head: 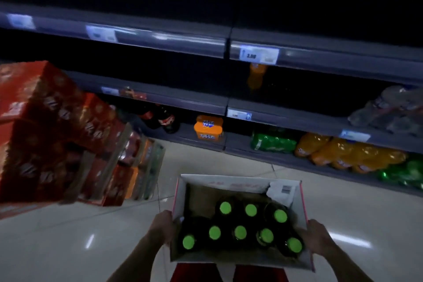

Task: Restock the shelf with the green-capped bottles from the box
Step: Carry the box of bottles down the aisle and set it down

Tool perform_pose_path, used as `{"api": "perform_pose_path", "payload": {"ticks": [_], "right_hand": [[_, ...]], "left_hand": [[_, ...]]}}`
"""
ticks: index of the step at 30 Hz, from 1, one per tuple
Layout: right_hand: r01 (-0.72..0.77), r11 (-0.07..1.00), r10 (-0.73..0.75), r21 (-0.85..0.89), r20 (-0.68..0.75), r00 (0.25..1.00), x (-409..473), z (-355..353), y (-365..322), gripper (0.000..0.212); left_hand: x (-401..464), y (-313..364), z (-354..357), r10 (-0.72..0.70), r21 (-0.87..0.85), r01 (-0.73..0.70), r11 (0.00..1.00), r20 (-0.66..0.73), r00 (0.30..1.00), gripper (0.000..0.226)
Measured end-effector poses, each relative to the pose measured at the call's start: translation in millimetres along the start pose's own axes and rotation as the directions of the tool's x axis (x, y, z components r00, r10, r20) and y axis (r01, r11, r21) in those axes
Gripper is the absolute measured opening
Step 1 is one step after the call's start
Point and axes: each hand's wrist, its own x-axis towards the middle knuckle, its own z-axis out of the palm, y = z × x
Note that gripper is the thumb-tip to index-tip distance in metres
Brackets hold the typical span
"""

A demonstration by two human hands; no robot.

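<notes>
An open white cardboard box (295, 199) is held in front of me above the floor. Several dark bottles with bright green caps (240, 232) stand upright in its near half; its far half shows bare cardboard. My left hand (163, 226) grips the box's left wall and my right hand (317, 237) grips its right wall. Ahead runs a dim grey shelf unit (160, 96) with price tags on its edges; the upper levels look dark.
Stacked red drink cartons (45, 126) fill the left side on the floor. The bottom shelf holds cola bottles (164, 119), an orange pack (208, 129), green packs (273, 142) and orange bottles (343, 153). Wrapped clear bottles (389, 110) lie at the right. Pale floor tiles (91, 236) lie below.
</notes>
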Motion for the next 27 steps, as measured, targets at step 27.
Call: {"api": "perform_pose_path", "payload": {"ticks": [27], "right_hand": [[-0.050,0.973,0.072,0.226,-0.091,0.993,387.8,288.2,13.1,0.035]], "left_hand": [[467.9,-88.9,173.2,0.027,0.073,-0.024,0.997,-0.032,0.999,0.044]]}}
